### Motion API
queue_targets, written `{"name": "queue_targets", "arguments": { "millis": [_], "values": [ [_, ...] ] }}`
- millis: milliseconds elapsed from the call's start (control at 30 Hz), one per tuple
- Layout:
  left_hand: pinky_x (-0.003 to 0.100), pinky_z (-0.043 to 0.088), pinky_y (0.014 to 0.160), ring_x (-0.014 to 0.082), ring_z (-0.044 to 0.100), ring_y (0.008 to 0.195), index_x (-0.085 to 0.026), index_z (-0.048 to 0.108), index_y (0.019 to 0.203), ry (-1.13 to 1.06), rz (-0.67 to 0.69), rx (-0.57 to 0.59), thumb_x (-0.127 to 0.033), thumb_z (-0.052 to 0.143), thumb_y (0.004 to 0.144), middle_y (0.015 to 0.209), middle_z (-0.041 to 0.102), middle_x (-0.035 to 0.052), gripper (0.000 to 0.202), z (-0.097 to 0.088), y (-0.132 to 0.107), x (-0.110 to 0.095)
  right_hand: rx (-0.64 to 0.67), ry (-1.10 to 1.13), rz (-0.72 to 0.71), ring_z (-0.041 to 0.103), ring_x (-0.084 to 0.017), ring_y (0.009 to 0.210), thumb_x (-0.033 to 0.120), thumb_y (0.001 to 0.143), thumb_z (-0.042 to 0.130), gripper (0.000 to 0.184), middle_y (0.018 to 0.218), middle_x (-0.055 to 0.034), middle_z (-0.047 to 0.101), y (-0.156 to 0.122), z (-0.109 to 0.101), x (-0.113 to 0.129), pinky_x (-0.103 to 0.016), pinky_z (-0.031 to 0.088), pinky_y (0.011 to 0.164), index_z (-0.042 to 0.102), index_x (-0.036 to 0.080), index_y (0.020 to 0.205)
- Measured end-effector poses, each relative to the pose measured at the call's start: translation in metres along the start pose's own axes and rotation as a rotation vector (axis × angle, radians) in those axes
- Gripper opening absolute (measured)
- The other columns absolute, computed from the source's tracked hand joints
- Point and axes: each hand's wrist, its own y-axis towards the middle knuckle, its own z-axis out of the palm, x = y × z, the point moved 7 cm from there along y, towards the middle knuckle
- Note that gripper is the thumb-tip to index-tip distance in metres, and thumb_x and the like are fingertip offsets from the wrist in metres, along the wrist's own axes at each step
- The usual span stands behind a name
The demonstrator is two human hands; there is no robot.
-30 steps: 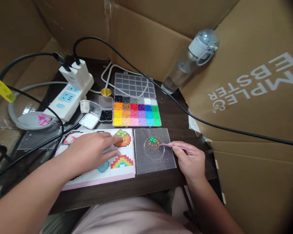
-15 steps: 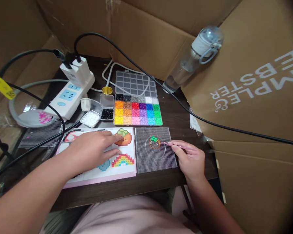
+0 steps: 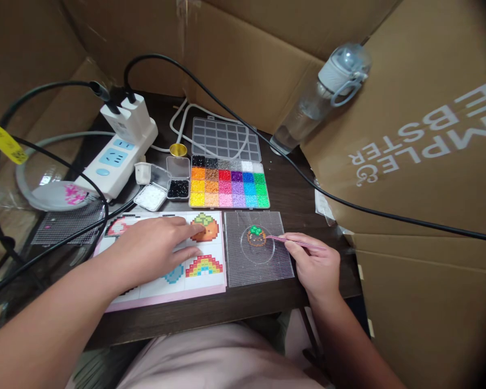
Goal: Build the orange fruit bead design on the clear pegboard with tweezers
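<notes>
My left hand (image 3: 162, 246) lies over the printed pattern sheet (image 3: 154, 292), its fingers apart and the index fingertip on the orange persimmon-like picture (image 3: 210, 232). In my right hand (image 3: 316, 265) are pink tweezers (image 3: 303, 245), pinched between thumb and fingers. Their tip reaches the right edge of a small bead figure (image 3: 256, 237) with a green top and a brown-orange outline. That figure sits on a clear pegboard (image 3: 243, 273) right of the sheet. Whether the tips hold a bead is too small to tell.
Behind the sheet stands an open bead box (image 3: 229, 183) with many colours. Left of it are small cases of black beads (image 3: 177, 189) and white beads (image 3: 150, 198). A power strip (image 3: 113, 162), a black cable (image 3: 227, 108) and a water bottle (image 3: 319, 97) stand around, with cardboard walls behind.
</notes>
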Motion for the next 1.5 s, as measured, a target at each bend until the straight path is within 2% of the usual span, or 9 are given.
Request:
{"name": "queue_targets", "arguments": {
  "millis": [100,200,300,633,800,933,1100,1300,1500],
  "values": [
    [0.039,0.051,0.088,0.027,0.067,0.104,-0.033,0.063,0.127,0.001,0.001,0.007,-0.049,0.047,0.094,0.115,0.072,0.0049,0.04,0.0,0.0,0.0,-0.016,0.096,0.051,0.072,-0.017,0.07,0.019,0.075,0.078,0.007,0.078,-0.0042,0.078,0.002,-0.003,-0.007,-0.028,0.058,0.065,0.081,0.025,0.077],
    [0.039,0.051,0.086,0.0271,0.068,0.102,-0.033,0.063,0.128,0.001,0.007,0.004,-0.049,0.047,0.094,0.116,0.071,0.0045,0.041,0.0,0.0,0.0,-0.06,0.37,0.163,0.058,-0.011,0.051,0.026,0.071,0.082,0.007,0.074,-0.0059,0.076,0.007,-0.006,-0.018,-0.023,0.042,0.043,0.08,0.023,0.076],
    [0.039,0.052,0.084,0.0278,0.068,0.101,-0.035,0.063,0.127,0.003,0.019,-0.008,-0.049,0.047,0.093,0.117,0.071,0.0039,0.04,0.001,0.001,0.001,-0.096,0.608,0.277,0.043,-0.006,0.045,0.03,0.062,0.088,0.016,0.073,-0.0049,0.074,0.014,-0.009,-0.027,-0.021,0.031,0.039,0.078,0.022,0.073],
    [0.041,0.051,0.085,0.0286,0.068,0.1,-0.035,0.063,0.128,-0.018,0.029,-0.021,-0.05,0.046,0.094,0.114,0.071,0.0053,0.041,0.002,0.001,0.002,-0.047,0.946,0.464,0.035,-0.005,0.048,0.022,0.065,0.086,0.022,0.069,0.0028,0.06,0.037,-0.001,-0.027,-0.016,0.032,0.038,0.064,0.02,0.069],
    [0.039,0.052,0.082,0.0287,0.069,0.101,-0.035,0.064,0.127,-0.028,0.012,-0.027,-0.049,0.047,0.093,0.116,0.071,0.0049,0.04,-0.001,0.001,0.001,0.04,1.047,0.412,0.037,-0.004,0.048,0.014,0.065,0.082,0.02,0.07,0.0029,0.063,0.078,0.029,0.001,-0.015,0.033,0.038,0.064,0.02,0.073],
    [0.04,0.051,0.082,0.0299,0.068,0.103,-0.034,0.066,0.123,-0.031,0.003,-0.014,-0.046,0.046,0.093,0.116,0.072,0.0051,0.038,-0.003,0.0,0.0,0.091,1.01,0.348,0.035,-0.004,0.047,0.015,0.067,0.08,0.017,0.073,0.0019,0.067,0.106,0.068,0.021,-0.016,0.03,0.038,0.064,0.02,0.071],
    [0.039,0.05,0.078,0.0292,0.069,0.098,-0.034,0.066,0.123,-0.05,-0.003,-0.006,-0.044,0.049,0.092,0.111,0.072,0.0051,0.037,-0.006,-0.002,-0.003,0.134,0.865,0.285,0.027,-0.004,0.047,0.026,0.066,0.082,0.016,0.074,-0.0002,0.071,0.116,0.107,0.029,-0.019,0.026,0.04,0.067,0.02,0.07],
    [0.036,0.047,0.069,0.0285,0.068,0.09,-0.033,0.066,0.12,-0.053,-0.006,0.003,-0.044,0.05,0.092,0.099,0.072,0.005,0.034,-0.009,-0.003,-0.005,0.16,0.674,0.211,0.029,-0.007,0.046,0.038,0.066,0.078,0.021,0.075,-0.0041,0.074,0.114,0.12,0.028,-0.025,0.027,0.043,0.069,0.02,0.071],
    [0.036,0.047,0.068,0.029,0.068,0.091,-0.031,0.065,0.121,-0.044,0.004,0.022,-0.04,0.05,0.093,0.1,0.071,0.0058,0.034,-0.01,-0.004,-0.007,0.109,0.623,0.165,0.038,-0.008,0.047,0.035,0.066,0.079,0.019,0.076,-0.0069,0.076,0.112,0.119,0.024,-0.026,0.029,0.044,0.069,0.02,0.074]
  ]
}}
